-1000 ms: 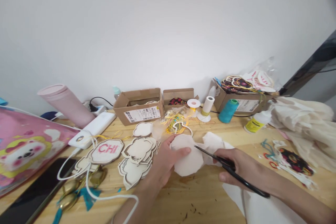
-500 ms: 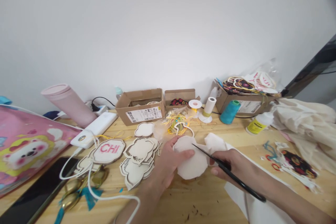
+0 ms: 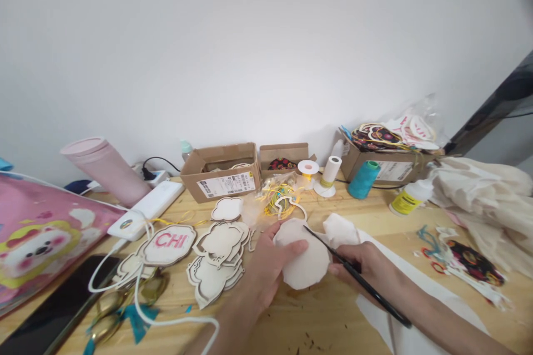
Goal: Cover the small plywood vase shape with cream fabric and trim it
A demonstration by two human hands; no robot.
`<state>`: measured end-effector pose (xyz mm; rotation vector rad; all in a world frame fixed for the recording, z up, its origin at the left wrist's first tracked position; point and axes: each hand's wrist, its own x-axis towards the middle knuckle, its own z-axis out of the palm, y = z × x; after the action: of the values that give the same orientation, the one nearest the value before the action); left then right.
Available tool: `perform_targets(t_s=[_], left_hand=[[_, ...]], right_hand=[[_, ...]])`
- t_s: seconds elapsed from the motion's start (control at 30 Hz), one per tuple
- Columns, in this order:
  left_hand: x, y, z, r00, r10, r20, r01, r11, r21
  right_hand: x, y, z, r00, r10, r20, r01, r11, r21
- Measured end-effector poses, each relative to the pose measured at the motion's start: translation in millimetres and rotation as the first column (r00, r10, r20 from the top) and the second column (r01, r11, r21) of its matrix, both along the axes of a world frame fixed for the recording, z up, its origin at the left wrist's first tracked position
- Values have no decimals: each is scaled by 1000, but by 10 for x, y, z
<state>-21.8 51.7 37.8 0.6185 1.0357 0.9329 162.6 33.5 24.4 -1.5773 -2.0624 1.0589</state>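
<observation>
My left hand (image 3: 272, 258) pinches a roughly round white cloth-like piece (image 3: 306, 266), thumb on top and fingers at its far edge. The piece has an uneven, angular outline. In my right hand (image 3: 362, 263) is a pair of black-handled scissors (image 3: 378, 291); its thin dark blade lies across the piece's upper right edge, its tip near my left thumb. Whether a second blade sits under the piece is hidden. Just beyond the right hand lies a crumpled white scrap (image 3: 340, 228), and under the right forearm a white sheet (image 3: 416, 299).
Wooden cloud-shaped pieces (image 3: 216, 277) are stacked left of my hands, near a plaque lettered CHI (image 3: 170, 245). Behind stand a cardboard box (image 3: 222, 175), a teal thread cone (image 3: 365, 179) and a glue bottle (image 3: 410, 198). A white cable (image 3: 179, 321) crosses by the left forearm.
The view has shifted slightly. The scissors and the white piece keep nearly the same pose, and the right hand's fingers have moved a little closer to the piece.
</observation>
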Motion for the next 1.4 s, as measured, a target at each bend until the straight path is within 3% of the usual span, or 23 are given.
perform_targets(t_s=[0.17,0.4,0.6,0.83,1.0,1.17,1.3,1.4], left_hand=[[34,2,4,998,58,-5,-58,998,8],[55,-17,11,998,67,-13,-67,998,-1],[70,-37,-29,996,22,89,-22,1000,0],[90,-68,-109,981,-58,184,61,998,-9],[139,-97,-81,982,-15,186,17,1000,-9],[146,-75,-128,988,30,153,-22,998,-54],[115,-55,-116,991,6,132,0,999,-47],[68,-28,-55,994,25,105,-20,999,-44]], right_hand=[[50,-15,-34,979,67,-191,-92,988,-124],[104,-30,164,945,147,-293,-211,957,-199],[51,-36,185,934,75,-348,-173,950,-259],[-37,13,191,908,91,-410,-208,945,-252],[-90,30,210,931,50,-361,-149,956,-251],[-113,64,65,941,14,-339,-84,978,-192],[-42,103,-37,909,-92,-407,-5,973,-233],[38,129,-38,846,-103,-523,-60,956,-286]])
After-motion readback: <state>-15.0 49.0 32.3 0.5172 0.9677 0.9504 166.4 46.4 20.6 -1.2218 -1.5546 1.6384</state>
